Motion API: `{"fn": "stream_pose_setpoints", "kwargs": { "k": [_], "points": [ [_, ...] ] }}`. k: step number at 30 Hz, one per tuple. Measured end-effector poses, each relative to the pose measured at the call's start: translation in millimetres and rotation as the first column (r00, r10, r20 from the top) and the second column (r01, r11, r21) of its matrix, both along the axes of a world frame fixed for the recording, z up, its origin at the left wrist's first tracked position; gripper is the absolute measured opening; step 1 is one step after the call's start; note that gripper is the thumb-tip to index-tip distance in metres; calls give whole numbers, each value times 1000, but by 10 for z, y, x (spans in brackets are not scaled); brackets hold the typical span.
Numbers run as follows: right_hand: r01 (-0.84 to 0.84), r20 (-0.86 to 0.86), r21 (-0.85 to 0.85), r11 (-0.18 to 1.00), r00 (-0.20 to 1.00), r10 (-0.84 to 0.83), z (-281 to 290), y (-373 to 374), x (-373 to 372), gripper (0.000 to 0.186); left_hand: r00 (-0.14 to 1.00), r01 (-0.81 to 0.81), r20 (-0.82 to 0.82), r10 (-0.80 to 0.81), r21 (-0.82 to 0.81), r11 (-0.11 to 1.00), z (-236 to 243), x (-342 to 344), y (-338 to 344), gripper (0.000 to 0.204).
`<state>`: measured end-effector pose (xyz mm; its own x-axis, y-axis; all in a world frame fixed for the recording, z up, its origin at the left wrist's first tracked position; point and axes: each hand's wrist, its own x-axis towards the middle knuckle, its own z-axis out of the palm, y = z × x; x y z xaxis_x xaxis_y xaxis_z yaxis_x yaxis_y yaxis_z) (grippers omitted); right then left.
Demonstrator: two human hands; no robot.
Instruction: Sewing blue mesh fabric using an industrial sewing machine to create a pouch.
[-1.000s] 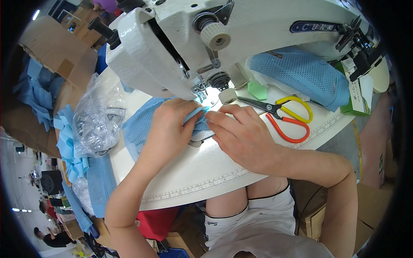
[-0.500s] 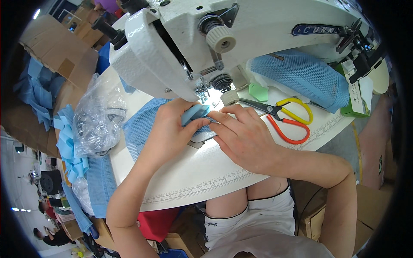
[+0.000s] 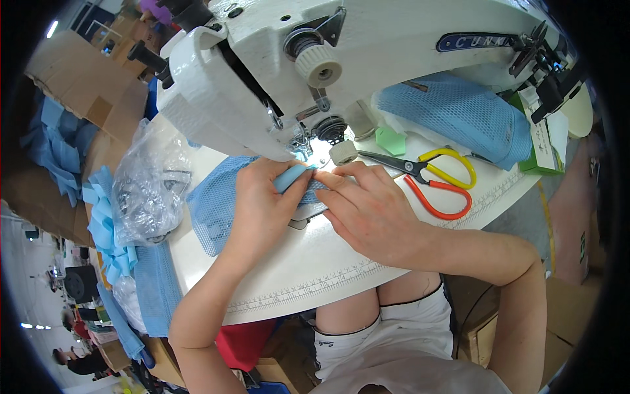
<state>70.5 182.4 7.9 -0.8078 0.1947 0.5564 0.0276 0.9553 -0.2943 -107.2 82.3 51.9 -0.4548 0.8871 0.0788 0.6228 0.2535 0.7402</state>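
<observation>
My left hand (image 3: 259, 210) pinches a folded light blue fabric strip (image 3: 289, 176) just in front of the needle and presser foot (image 3: 300, 148) of a white sewing machine (image 3: 220, 98). Blue mesh fabric (image 3: 216, 203) spreads out beneath and left of that hand. My right hand (image 3: 367, 213) rests with bent fingers at the right end of the strip, index fingertip pressing on it; whether its fingers grip anything is partly hidden. Scissors with yellow and red handles (image 3: 420, 167) lie just beyond my right hand.
On the white table (image 3: 275, 282) are a bagged item (image 3: 147, 190), blue fabric strips (image 3: 108, 223) and more mesh (image 3: 453, 115) under the machine arm. A green piece (image 3: 390, 140) and green box (image 3: 538, 164) sit right. An open carton (image 3: 85, 79) stands left; people work in the background.
Half a second ago my left thumb was lower and more of the strip showed; now thumb and fingers close higher on it. My right hand stays at the strip's end.
</observation>
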Motion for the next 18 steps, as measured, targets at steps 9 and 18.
{"fn": "stream_pose_setpoints", "kwargs": {
  "k": [9, 18],
  "points": [
    [-6, 8, -5, 1000, 1000, 6, -33, -9, 3, 27, 928, 81, -372, -18, 156, 984, -128, 13, -2, 19],
    [1, 21, 16, 1000, 1000, -1, -39, -16, 9, 23, 710, 431, -616, -341, -2, 902, -23, -125, -40, 41]
  ]
}}
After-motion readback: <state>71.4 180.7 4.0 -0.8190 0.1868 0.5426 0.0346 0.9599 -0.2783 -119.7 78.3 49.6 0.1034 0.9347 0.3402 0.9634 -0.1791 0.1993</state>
